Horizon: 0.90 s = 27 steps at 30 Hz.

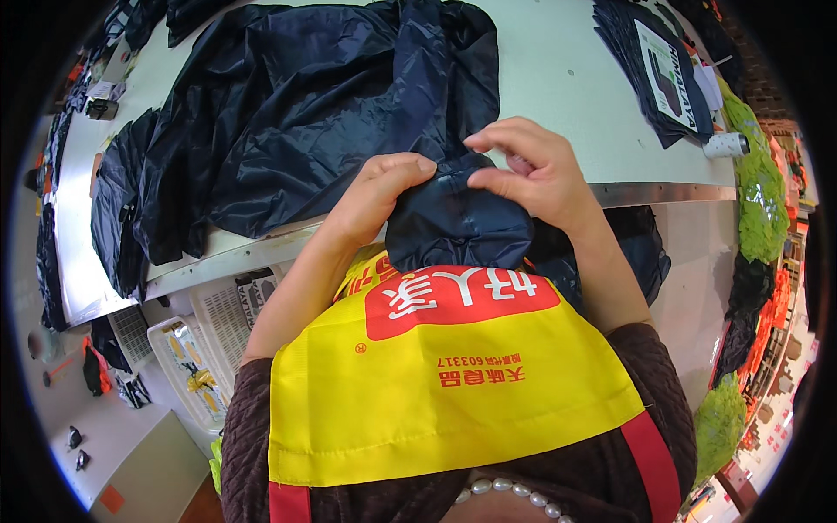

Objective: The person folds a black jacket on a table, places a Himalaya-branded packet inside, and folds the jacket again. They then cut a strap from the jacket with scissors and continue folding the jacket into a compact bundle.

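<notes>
A glossy dark navy garment [288, 113] lies crumpled across the table, and a gathered part of it [458, 228] hangs over the near edge against my yellow apron. My left hand [379, 193] pinches the cloth at the top of this gathered part, its thumb on top and the other fingers mostly hidden. On the other side my right hand [532, 170] is just over the cloth. Its thumb and forefinger stand apart with a gap between them, and the remaining fingers curl inward. The thumb tip is at the fabric; whether it presses on it I cannot tell.
The white table [558, 96] has a metal front edge [663, 193]. At its far right lie a stack of dark pieces with a printed card [667, 74] and a thread spool [726, 146]. A white plastic basket [187, 370] stands below left; green bundles [760, 187] line the right.
</notes>
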Available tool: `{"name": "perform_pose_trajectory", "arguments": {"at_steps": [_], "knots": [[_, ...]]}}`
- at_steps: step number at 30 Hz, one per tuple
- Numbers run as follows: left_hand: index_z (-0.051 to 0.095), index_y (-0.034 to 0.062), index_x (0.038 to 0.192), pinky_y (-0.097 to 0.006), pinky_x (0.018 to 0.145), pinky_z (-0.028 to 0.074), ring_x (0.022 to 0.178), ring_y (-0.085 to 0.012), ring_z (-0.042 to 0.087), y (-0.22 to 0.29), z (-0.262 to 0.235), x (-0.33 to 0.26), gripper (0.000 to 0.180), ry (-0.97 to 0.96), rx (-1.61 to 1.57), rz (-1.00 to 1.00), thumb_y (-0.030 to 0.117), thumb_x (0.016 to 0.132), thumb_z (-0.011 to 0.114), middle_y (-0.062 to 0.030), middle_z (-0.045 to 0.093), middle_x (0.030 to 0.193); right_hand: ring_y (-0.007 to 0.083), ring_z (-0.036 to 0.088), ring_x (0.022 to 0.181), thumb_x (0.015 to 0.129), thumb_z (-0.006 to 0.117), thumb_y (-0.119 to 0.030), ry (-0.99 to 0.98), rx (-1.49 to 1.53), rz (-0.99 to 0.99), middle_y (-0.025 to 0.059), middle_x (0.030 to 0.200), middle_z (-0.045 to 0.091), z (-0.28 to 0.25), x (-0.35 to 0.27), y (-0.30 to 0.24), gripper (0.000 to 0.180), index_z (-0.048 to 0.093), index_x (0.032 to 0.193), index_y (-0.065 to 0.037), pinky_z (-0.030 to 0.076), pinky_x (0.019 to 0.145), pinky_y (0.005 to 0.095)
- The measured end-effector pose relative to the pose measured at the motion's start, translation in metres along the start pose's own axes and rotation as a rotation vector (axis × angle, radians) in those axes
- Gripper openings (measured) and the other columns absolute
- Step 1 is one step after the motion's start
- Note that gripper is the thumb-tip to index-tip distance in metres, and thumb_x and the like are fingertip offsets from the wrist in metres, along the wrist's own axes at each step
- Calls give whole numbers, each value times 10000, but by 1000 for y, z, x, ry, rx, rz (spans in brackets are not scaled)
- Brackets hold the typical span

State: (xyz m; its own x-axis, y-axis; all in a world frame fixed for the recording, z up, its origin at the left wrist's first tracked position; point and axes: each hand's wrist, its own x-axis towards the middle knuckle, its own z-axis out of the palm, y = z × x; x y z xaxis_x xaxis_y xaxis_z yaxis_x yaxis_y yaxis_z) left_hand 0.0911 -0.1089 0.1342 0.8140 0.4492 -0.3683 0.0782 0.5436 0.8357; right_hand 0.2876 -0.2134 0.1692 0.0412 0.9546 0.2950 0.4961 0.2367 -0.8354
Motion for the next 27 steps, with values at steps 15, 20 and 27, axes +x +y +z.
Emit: {"name": "perform_pose_trajectory", "arguments": {"at_steps": [15, 20, 27], "knots": [[646, -33, 889, -202, 731, 429, 775, -71, 558, -1, 29, 10, 227, 209, 78, 160, 164, 882, 534, -10, 643, 817, 251, 602, 670, 775, 652, -137, -217, -417, -62, 75, 772, 558, -2, -11, -45, 122, 556, 826, -81, 490, 555, 331], [664, -14, 908, -208, 721, 467, 757, -87, 601, 3, 28, 9, 240, 135, -62, 109, 186, 877, 535, -37, 670, 849, 197, 564, 629, 756, 656, -88, -606, 134, -73, 65, 788, 573, -22, -23, -56, 128, 602, 870, -67, 440, 548, 257], [664, 2, 940, -222, 734, 487, 750, -119, 630, 10, 31, 6, 259, 70, -117, 28, 218, 876, 536, -72, 682, 870, 213, 553, 673, 839, 624, -217, -130, -273, 18, 90, 795, 559, -54, -11, -22, 229, 592, 975, -36, 438, 589, 294]]}}
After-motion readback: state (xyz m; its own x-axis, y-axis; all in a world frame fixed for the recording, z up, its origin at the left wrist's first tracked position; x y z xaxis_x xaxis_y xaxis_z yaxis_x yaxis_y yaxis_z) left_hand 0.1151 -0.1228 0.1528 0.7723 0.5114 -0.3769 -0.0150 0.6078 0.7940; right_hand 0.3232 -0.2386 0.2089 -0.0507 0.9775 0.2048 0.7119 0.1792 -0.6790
